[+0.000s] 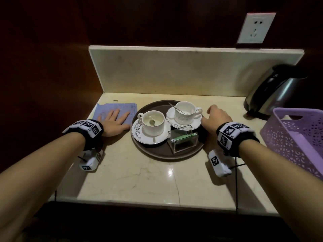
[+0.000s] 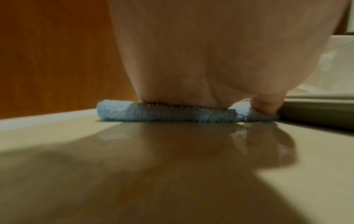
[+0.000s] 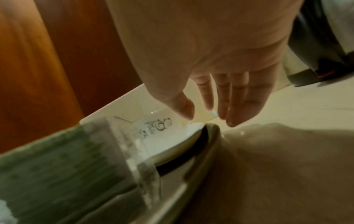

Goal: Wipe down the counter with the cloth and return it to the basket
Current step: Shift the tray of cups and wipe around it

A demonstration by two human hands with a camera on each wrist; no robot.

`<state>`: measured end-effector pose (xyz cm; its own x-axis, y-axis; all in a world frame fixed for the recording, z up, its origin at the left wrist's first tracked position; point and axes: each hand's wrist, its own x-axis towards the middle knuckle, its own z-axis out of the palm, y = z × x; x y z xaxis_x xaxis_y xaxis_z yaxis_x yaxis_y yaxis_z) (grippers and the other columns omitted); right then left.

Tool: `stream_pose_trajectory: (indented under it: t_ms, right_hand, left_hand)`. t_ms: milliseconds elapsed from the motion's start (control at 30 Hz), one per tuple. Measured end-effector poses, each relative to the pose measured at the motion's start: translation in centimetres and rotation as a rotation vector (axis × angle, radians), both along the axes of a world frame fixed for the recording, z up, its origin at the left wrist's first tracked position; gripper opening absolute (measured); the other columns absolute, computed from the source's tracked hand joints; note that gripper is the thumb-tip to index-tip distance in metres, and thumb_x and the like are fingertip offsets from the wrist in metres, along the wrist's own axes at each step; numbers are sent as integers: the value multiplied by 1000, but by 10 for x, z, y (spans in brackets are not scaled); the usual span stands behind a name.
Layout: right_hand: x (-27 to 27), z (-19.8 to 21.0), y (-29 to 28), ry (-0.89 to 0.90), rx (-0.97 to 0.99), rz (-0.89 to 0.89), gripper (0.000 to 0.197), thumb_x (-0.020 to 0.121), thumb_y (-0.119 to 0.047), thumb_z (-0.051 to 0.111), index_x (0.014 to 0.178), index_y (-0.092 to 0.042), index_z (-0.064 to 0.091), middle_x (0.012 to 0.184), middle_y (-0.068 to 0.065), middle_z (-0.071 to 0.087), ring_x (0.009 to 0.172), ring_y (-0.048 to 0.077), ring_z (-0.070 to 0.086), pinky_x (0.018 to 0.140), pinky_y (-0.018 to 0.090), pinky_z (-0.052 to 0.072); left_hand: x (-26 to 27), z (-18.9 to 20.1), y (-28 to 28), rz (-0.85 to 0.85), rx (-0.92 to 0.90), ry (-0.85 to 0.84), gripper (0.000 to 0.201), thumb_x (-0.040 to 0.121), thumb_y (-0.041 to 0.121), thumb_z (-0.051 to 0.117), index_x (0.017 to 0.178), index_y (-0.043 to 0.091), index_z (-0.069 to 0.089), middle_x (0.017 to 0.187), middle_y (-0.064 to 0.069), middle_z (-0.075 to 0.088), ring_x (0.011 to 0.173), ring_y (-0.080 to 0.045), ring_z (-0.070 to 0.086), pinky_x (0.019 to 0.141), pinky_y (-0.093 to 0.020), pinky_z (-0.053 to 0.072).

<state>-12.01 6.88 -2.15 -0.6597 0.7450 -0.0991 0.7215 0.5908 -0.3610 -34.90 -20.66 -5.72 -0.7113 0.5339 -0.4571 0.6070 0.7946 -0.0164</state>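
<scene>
A folded blue cloth lies on the beige marble counter at the back left. My left hand presses flat on it with straight, spread fingers; in the left wrist view the palm bears down on the cloth's edge. The purple perforated basket stands at the right edge, nothing visible inside. My right hand hovers at the right rim of a round dark tray. In the right wrist view its fingers hang relaxed just over the tray rim, holding nothing.
On the tray stand two white cups on saucers, one at the left and one at the back, plus a clear box of green packets. A steel kettle sits back right. A marble backsplash and dark wood walls close the back and left.
</scene>
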Motion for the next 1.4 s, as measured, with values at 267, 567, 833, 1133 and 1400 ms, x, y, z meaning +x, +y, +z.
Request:
stream_pose_trajectory:
  t_ms: [267,567,833,1133,1400]
  right_hand:
    - [-21,40,-70,390,138,352,30,90,-19,51,119,-17,57,129,5,54,126,23,41,100,33,35]
    - [-58,38,-188,266,105,872,33,91,-16,50,122,-20,60,122,3,64,114,24,57,92,34,47]
    - [-73,6,-240,-193,113,1015,34,97,-22,45,128,-7,50,126,15,60,115,34,58,91,37,47]
    - [-120,-4,-253,-326,161,905,35,92,-22,57,124,-10,60,123,15,62,114,34,60,92,39,50]
    - [-174,4,-239,-323,128,842,36,92,-19,59,126,-8,59,128,15,60,120,33,57,91,35,47]
  left_hand:
    - [42,1,-40,-12,13,-28,75,92,72,24,150,45,-14,160,1,-24,148,-20,-22,117,-56,-11]
    - [98,10,-83,-60,-32,-92,77,93,71,23,151,41,-17,158,1,-29,146,-19,-26,117,-54,-11]
    - [109,26,-123,43,134,-183,82,99,57,32,156,15,-10,162,-4,-15,151,-20,-8,122,-39,3]
    - [77,27,-100,42,44,-61,70,106,36,29,154,1,-7,162,-15,-10,151,-24,-6,118,-31,0]
    - [15,29,-74,71,57,-84,81,101,37,46,155,6,-5,163,-14,-7,151,-25,-3,120,-37,9]
